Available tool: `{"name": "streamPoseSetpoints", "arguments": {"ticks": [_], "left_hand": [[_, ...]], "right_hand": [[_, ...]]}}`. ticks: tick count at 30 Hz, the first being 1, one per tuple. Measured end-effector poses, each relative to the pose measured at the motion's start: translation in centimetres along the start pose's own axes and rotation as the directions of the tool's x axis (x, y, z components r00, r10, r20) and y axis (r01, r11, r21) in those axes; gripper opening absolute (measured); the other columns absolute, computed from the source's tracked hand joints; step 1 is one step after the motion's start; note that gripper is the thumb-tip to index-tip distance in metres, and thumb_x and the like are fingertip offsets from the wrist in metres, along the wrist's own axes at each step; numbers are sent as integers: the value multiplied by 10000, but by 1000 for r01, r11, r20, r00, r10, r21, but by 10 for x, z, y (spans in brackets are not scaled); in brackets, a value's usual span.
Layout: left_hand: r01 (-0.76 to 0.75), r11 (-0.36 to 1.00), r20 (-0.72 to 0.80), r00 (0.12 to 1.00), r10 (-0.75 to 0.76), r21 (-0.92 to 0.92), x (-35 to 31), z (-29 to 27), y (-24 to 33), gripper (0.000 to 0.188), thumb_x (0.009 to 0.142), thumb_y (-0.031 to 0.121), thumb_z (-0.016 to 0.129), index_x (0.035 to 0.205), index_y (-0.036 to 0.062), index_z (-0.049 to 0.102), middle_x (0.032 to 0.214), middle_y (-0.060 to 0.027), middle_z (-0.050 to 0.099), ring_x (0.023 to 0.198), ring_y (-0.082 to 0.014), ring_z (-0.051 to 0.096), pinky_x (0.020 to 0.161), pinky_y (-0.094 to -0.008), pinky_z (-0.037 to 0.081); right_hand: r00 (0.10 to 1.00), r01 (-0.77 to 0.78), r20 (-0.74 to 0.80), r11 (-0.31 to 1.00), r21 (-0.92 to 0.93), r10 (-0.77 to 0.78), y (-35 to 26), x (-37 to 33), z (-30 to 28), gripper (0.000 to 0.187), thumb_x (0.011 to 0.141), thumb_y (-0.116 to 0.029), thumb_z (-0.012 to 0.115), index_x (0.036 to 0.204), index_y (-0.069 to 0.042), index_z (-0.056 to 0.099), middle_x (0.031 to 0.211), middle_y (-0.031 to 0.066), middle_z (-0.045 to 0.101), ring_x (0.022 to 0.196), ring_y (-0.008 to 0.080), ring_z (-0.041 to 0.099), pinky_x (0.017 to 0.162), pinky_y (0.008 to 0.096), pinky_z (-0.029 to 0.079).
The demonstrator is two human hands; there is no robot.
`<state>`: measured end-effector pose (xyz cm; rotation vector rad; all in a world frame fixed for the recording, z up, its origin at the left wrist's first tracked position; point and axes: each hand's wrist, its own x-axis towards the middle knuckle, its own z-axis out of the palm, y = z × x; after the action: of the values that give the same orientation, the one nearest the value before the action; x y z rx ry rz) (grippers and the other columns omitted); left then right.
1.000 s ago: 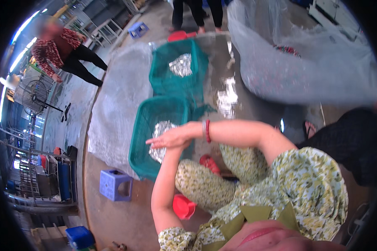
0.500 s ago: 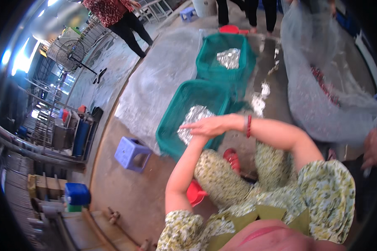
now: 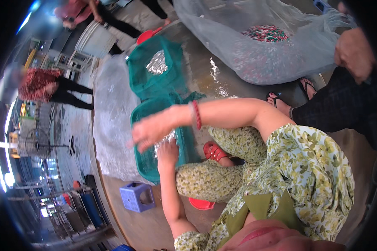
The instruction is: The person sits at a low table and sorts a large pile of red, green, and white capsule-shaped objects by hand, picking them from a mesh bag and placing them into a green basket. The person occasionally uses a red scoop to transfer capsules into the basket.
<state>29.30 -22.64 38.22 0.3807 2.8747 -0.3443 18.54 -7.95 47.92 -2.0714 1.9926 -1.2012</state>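
Two green basins with netting over their sides stand before me. A bright, rippled silvery patch glints in each; I cannot tell whether it is water or something solid. My left hand (image 3: 168, 151) reaches down into the near basin (image 3: 139, 165), at its silvery patch (image 3: 170, 137); its fingers are partly hidden. Above the same basin, my right hand (image 3: 155, 129) is blurred by motion, its fingers stretched out and apart, with nothing seen in them. The far basin (image 3: 134, 77) holds its own silvery patch (image 3: 157, 62), untouched by either hand.
A large clear plastic bag (image 3: 255, 69) of small red, green and white pieces lies at the far right, beside a co-worker's hand (image 3: 354, 54). A purple stool (image 3: 134, 197), plastic sheeting (image 3: 113, 125), a red dipper (image 3: 145, 37) and white buckets (image 3: 95, 39) surround the basins. Other people stand beyond.
The view has swung to the right. My hands, one over the other before, are now apart: the right has lifted over the basin, the left is lower inside it.
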Motion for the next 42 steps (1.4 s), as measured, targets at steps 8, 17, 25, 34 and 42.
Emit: {"name": "streamPoseSetpoints", "arguments": {"ticks": [8,17,25,34,42], "left_hand": [[-33,745,-361,889,-283,-666,-77,-109,76,214,813,-19,565,1013,30,621,947,-133,580,879,-284,558,781,-369,436],[119,679,-384,749,-540,-724,-18,-80,63,183,864,-20,522,1027,-35,604,968,-138,596,871,-239,568,769,-328,455],[122,717,-306,846,-437,-686,15,-109,78,164,861,-1,536,1003,-31,610,910,-130,596,799,-228,577,709,-315,460],[261,614,-86,875,-477,-745,11,-97,63,154,859,-7,520,962,-48,627,896,-122,596,790,-203,568,723,-298,454],[253,684,-112,890,-441,-685,7,-97,68,141,838,7,547,931,-33,644,831,-105,607,752,-208,576,691,-302,455]], "right_hand": [[0,-807,-984,581,105,178,95,-302,-268,383,780,-114,520,1139,17,548,946,153,625,839,266,621,732,350,489],[-729,-590,-659,-659,466,187,87,-649,-174,456,760,-258,560,1167,-53,564,1163,202,561,1127,373,499,958,484,367],[-668,-421,-607,-454,785,-430,51,-604,12,496,859,-245,494,1323,-120,375,1241,178,402,1210,325,346,994,506,269],[-443,-732,-896,-568,376,-22,34,-694,-94,270,825,-255,593,1048,-112,645,1052,159,592,1082,334,492,929,447,383],[-640,-755,-703,-423,501,309,35,-699,-121,214,709,-218,712,896,-115,704,902,156,663,879,308,628,790,387,484]]}}
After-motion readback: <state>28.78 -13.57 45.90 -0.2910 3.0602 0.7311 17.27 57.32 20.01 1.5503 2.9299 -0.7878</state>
